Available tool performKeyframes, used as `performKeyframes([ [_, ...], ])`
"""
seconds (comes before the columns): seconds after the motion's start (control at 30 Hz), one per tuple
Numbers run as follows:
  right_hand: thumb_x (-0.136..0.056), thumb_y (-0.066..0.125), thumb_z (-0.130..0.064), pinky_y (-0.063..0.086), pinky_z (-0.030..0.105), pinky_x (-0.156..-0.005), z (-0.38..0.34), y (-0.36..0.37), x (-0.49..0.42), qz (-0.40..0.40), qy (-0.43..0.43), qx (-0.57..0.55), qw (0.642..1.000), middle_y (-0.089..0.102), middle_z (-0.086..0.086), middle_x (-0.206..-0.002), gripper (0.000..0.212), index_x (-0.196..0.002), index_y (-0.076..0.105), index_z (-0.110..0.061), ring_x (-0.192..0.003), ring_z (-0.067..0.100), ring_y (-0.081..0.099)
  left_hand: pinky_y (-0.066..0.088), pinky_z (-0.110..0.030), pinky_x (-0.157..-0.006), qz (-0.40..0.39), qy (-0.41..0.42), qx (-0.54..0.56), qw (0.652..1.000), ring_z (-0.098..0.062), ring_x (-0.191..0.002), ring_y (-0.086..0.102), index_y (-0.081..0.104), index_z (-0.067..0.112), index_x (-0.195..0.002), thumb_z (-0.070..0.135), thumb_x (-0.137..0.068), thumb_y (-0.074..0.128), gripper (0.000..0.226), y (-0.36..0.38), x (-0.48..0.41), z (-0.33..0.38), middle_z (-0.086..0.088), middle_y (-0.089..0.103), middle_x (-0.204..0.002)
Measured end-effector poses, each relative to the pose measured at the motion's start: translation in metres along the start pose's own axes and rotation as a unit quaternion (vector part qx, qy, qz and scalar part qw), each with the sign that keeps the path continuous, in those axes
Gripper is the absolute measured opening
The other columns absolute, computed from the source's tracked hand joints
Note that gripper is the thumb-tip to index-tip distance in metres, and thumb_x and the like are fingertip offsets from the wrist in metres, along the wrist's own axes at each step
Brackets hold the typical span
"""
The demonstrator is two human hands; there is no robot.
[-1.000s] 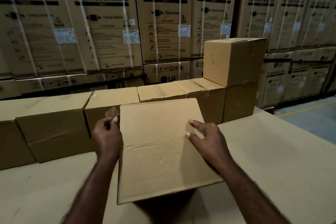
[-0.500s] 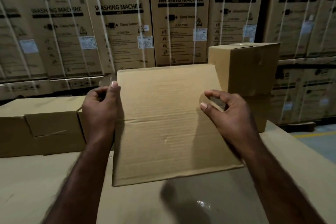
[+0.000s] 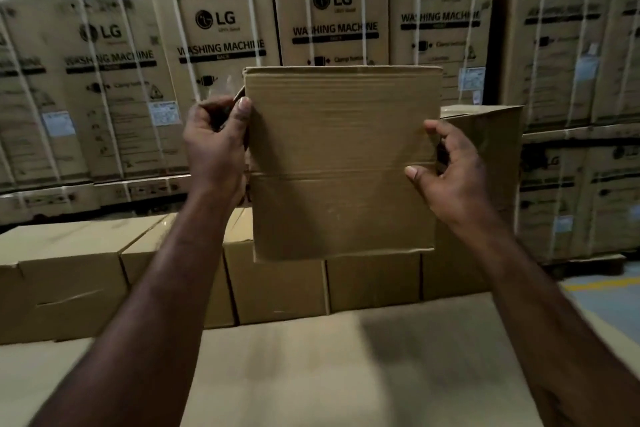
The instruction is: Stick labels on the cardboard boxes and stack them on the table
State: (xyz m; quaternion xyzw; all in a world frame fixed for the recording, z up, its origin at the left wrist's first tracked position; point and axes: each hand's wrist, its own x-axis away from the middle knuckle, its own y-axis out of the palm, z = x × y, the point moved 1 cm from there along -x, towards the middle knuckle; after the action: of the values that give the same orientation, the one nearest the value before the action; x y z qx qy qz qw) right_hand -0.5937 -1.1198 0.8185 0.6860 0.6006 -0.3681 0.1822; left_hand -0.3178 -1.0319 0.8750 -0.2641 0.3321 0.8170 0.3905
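1. The cardboard box (image 3: 341, 163) is held in the air, broad face toward the camera, over the far part of the table (image 3: 311, 374). It hangs above the row of boxes (image 3: 277, 284) lined along the table's far edge.
2. The left hand (image 3: 214, 146) grips its left edge, thumb on the front face and fingers curled behind. The right hand (image 3: 450, 173) grips the right edge in the same way. Both holds sit in the upper half, so the bottom may swing.
3. A thin clear scrap (image 3: 225, 83) shows above the left fingers. Whether it is a label cannot be told, and no label shows on the facing side.
4. The step looks like stacking, with the likely seat on top of the row, just left of the upper box (image 3: 491, 135) at the right end.
5. To do it well, level the bottom first, then lower it squarely so that its side meets the upper box.
6. Free the fingers behind the box before it closes against its neighbour, or they could be pinched.
7. Banded washing-machine cartons (image 3: 214, 38) form a wall beyond the table.
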Motion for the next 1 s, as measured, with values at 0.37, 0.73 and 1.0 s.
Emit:
performKeyframes([
  [0.37, -0.082, 0.073, 0.001, 0.039, 0.005, -0.072, 0.116, 0.059, -0.069, 0.058, -0.062, 0.064, 0.994, 0.049, 0.011, -0.127, 0.059, -0.135, 0.052, -0.014, -0.105, 0.01, 0.046, 0.056, -0.023, -0.079, 0.012, -0.107, -0.024, 0.994, -0.017, -0.104, 0.063, 0.059, 0.023, -0.1, 0.002, -0.093, 0.063, 0.022, 0.042, -0.044, -0.117, -0.004, 0.063, -0.114],
  [0.73, -0.083, 0.071, 0.003, 0.033, 0.003, -0.067, 0.19, 0.101, -0.095, 0.058, -0.066, 0.104, 0.991, 0.051, 0.018, -0.126, 0.04, -0.121, 0.06, -0.007, -0.102, 0.011, 0.047, 0.056, -0.031, -0.081, 0.033, -0.132, -0.025, 0.99, -0.015, -0.101, 0.063, 0.058, 0.023, -0.097, -0.002, -0.092, 0.062, 0.025, 0.059, -0.072, -0.206, -0.001, 0.064, -0.107],
  [1.0, -0.082, 0.074, -0.002, 0.049, 0.029, -0.081, 0.206, 0.118, -0.113, 0.067, -0.045, 0.17, 0.982, 0.057, 0.01, -0.126, 0.043, -0.122, 0.062, -0.015, -0.111, 0.024, 0.054, 0.056, -0.045, -0.095, 0.032, -0.139, -0.055, 0.988, -0.018, -0.105, 0.062, 0.057, 0.025, -0.095, 0.0, -0.093, 0.061, 0.025, 0.068, -0.081, -0.232, 0.001, 0.063, -0.106],
])
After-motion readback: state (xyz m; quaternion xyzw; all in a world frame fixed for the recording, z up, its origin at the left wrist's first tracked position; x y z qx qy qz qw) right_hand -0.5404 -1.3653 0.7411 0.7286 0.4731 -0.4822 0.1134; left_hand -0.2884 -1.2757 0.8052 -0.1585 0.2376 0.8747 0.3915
